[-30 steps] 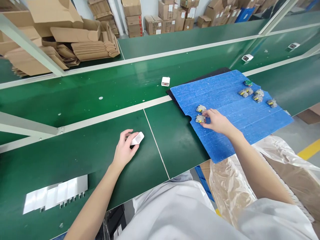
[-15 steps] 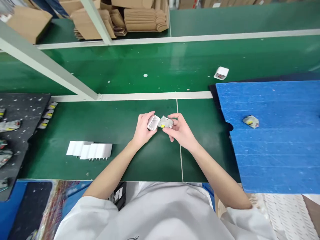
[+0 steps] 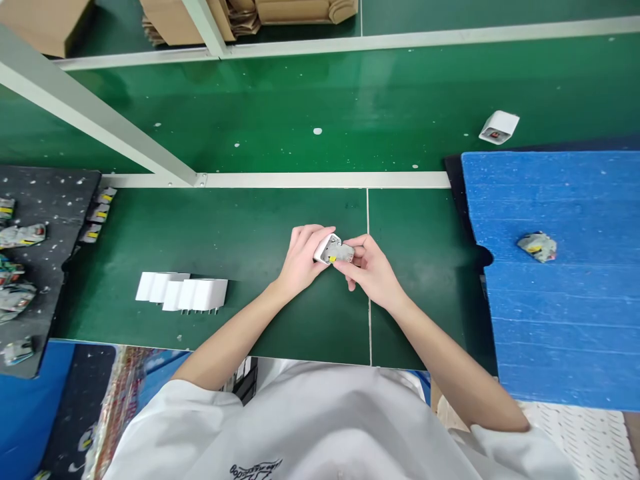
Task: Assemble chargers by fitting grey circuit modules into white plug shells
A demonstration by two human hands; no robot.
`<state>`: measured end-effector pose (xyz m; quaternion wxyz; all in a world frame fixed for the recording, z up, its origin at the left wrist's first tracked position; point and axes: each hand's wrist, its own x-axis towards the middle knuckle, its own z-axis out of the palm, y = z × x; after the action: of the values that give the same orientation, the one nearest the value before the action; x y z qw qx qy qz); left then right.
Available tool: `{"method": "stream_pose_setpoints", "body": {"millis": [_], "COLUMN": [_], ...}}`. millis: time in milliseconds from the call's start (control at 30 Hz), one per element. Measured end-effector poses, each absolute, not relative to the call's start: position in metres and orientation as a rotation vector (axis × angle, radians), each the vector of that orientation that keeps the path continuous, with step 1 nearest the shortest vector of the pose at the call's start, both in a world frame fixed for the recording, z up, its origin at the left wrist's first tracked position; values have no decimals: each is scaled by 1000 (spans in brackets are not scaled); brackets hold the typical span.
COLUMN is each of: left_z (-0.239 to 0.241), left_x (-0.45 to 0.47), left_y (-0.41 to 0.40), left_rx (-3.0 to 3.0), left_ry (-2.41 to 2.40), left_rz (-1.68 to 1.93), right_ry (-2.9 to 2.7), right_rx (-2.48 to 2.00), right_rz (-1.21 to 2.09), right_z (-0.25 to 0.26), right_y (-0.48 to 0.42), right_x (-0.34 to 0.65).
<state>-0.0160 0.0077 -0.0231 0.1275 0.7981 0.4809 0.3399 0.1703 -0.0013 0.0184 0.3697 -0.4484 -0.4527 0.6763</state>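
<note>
My left hand [image 3: 300, 261] grips a small white plastic housing [image 3: 323, 245] above the green bench. My right hand [image 3: 373, 270] pinches a grey circuit module with a yellow part [image 3: 340, 253] and holds it against the open end of the housing, partly inside. Both hands meet over the middle of the bench, close to its near edge. One more grey module [image 3: 537, 245] lies alone on the blue foam sheet [image 3: 560, 320] to the right.
A row of white housings with metal prongs [image 3: 183, 293] lies left of my hands. A dark tray [image 3: 45, 200] at far left carries several modules. A lone white housing [image 3: 499, 127] sits on the far belt. Cardboard stacks [image 3: 300, 10] lie beyond a slanted metal bar [image 3: 100, 120].
My hands have pressed closer together and the grey module has gone partly into the white housing. The view has shifted slightly downward and to the left.
</note>
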Motion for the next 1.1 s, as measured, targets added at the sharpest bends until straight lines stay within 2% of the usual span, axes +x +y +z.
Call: {"method": "stream_pose_setpoints", "body": {"millis": [300,1100], "left_z": [-22,-20], "left_x": [-15,-14], "left_y": [8,6], "left_rx": [2422,2454], "left_ry": [1375,1456], "left_rz": [1118,963], "right_ry": [-1265,-1417], "right_rx": [-1248,-1302], "right_rz": [1633,1547], "right_z": [29,30], "right_y": [-7,-11], "right_x": [172,172]}}
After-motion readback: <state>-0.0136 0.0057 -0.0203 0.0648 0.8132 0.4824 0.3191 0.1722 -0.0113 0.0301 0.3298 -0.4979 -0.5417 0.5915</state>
